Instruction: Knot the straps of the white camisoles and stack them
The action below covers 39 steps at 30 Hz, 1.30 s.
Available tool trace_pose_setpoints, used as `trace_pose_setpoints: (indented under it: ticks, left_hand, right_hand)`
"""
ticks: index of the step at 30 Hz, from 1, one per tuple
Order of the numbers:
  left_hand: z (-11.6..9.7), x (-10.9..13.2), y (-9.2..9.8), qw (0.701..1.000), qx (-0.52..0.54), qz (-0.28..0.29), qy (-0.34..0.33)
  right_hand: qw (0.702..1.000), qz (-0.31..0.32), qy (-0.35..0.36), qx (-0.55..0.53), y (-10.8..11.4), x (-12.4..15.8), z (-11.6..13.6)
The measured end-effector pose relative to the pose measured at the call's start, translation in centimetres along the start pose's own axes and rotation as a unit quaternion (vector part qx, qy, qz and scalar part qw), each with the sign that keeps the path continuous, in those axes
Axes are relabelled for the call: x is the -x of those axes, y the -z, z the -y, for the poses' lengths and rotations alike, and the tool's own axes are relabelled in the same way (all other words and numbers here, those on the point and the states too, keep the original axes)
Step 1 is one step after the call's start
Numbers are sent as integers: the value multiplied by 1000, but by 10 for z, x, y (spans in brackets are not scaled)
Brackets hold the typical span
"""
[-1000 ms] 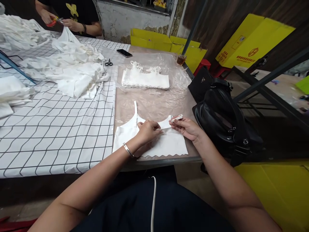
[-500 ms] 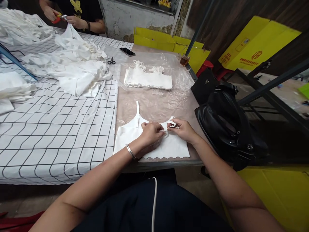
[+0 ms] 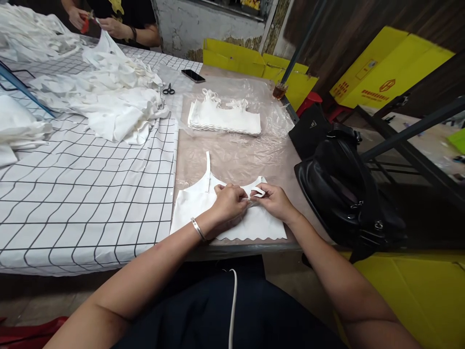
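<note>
A white camisole top (image 3: pixel 196 206) with a scalloped hem lies flat at the table's near edge. Its left strap (image 3: pixel 208 165) points away from me. My left hand (image 3: pixel 230 201) rests over the middle of the top, fingers closed in a pinch at the strap's end; a silver bangle is on that wrist. Close beside it, my right hand (image 3: pixel 274 201) pinches the looped right strap (image 3: pixel 258 192) near the neckline. The fingertips of both hands almost meet. What exactly lies between the left fingertips is mostly hidden.
Beyond the top sits a stack of folded white tops (image 3: pixel 225 116). Small black scissors (image 3: pixel 168 89), a phone (image 3: pixel 193 76) and a glass of brown drink (image 3: pixel 279 90) lie farther back. A black bag (image 3: pixel 334 189) borders the right. White garments (image 3: pixel 119 109) heap left; another person's hands (image 3: pixel 112 28) hold red-handled scissors.
My right hand has shifted slightly down and left, bringing its fingertips closer to my left hand. The strap loop has turned with it. My left hand has barely moved.
</note>
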<state>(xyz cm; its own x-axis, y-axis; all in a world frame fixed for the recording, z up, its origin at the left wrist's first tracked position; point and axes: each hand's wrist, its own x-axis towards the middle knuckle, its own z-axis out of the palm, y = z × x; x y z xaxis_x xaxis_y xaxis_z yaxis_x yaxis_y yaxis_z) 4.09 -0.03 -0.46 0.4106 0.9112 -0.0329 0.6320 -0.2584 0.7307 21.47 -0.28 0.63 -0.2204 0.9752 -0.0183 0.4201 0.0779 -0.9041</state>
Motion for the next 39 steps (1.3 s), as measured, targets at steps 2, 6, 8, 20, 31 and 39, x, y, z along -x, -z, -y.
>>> trace_pose_setpoints:
  ticks: [2, 6, 8, 20, 31, 39]
  left_hand:
    - [-2, -3, -3, 1000, -6, 4, 5]
    - [-2, -2, -2, 999, -37, 18, -2]
    - [5, 12, 6, 997, -71, -9, -27]
    - [32, 100, 42, 931, -311, -100, 162]
    - [37, 114, 69, 957, -178, -101, 207]
    - [40, 124, 85, 961, 86, -110, 237]
  right_hand:
    - [1000, -15, -5, -15, -7, 0, 0]
    - [995, -68, -44, -55, -11, -9, -8]
    - [986, -147, -57, -46, -2, -15, -14]
    - [906, -112, -252, 322, 48, 79, -17]
    - [922, -155, -196, 296, 14, 94, -10]
    - [957, -162, -208, -118, 13, 95, 23]
